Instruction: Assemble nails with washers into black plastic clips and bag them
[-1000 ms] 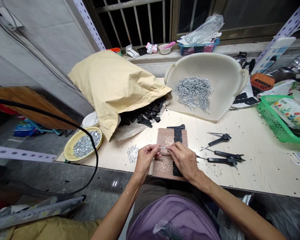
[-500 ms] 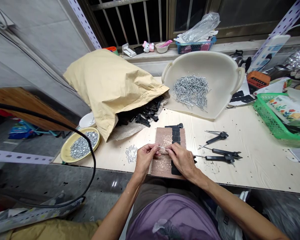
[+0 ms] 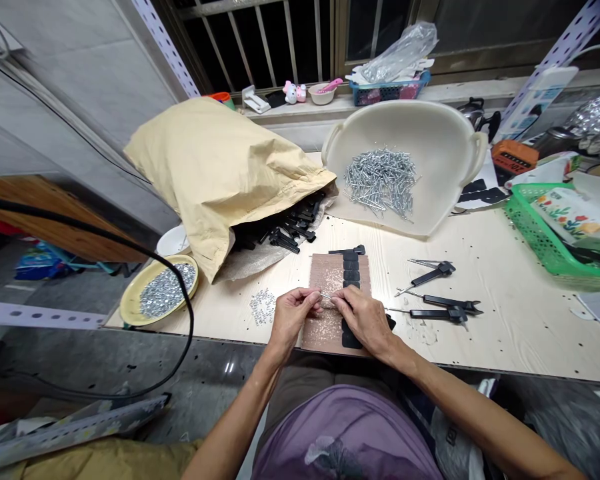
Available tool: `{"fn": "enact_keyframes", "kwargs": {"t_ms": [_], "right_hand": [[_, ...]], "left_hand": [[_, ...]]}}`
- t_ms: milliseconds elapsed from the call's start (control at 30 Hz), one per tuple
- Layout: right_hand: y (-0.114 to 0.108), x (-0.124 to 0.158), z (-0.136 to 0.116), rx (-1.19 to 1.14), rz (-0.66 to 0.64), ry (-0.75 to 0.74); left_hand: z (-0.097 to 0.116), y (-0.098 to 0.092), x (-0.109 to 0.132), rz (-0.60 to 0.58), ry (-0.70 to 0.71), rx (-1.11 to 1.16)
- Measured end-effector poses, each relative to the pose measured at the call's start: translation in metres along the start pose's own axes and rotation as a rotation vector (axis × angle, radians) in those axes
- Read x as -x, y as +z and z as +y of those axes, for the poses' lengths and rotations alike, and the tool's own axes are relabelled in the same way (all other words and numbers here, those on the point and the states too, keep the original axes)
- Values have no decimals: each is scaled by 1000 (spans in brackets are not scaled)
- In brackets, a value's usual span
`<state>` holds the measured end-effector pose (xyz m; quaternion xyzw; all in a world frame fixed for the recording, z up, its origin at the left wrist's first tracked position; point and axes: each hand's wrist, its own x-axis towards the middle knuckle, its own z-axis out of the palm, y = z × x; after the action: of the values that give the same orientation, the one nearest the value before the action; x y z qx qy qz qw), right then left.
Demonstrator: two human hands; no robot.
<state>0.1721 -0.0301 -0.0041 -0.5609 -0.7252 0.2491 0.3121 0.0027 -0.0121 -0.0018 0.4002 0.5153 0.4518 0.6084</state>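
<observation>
Between my two hands runs a thin silver screw (image 3: 326, 296), its ends hidden in the fingers. My left hand (image 3: 291, 315) pinches its left end; any small part there is too small to make out. My right hand (image 3: 364, 319) is closed on the other end, and a black piece shows past its far side. Both hands are over a brown corrugated cardboard pad (image 3: 320, 337) with a strip of black rectangles (image 3: 351, 265) along it. Left of the pad lie small scattered metal pieces (image 3: 263, 307), like nuts. To the right are several black plastic parts (image 3: 437, 315) with long screws.
A white basin (image 3: 440, 153) at the back holds a heap of screws (image 3: 383, 180). Black parts spill from a tan sack (image 3: 220, 167). At the left edge stands a yellow bowl (image 3: 130, 310) of small metal pieces. A green basket (image 3: 545, 247) stands on the right; a black cable (image 3: 187, 333) loops at left.
My hands keep the same hold on the screw over the pad, with only very slight finger movement. The whole view has shifted slightly.
</observation>
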Motion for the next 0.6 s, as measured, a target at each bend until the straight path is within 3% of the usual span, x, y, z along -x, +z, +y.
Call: {"fn": "enact_keyframes", "kwargs": {"t_ms": [100, 167, 400, 600], "right_hand": [[-3, -5, 4, -232, -121, 68], [-7, -8, 6, -294, -124, 54], [-20, -5, 11, -47, 21, -53], [-46, -26, 46, 179, 77, -55]], "left_hand": [[0, 2, -2, -20, -16, 9], [1, 4, -4, -35, -32, 32], [3, 14, -6, -44, -41, 15], [4, 16, -5, -1, -1, -82]]}}
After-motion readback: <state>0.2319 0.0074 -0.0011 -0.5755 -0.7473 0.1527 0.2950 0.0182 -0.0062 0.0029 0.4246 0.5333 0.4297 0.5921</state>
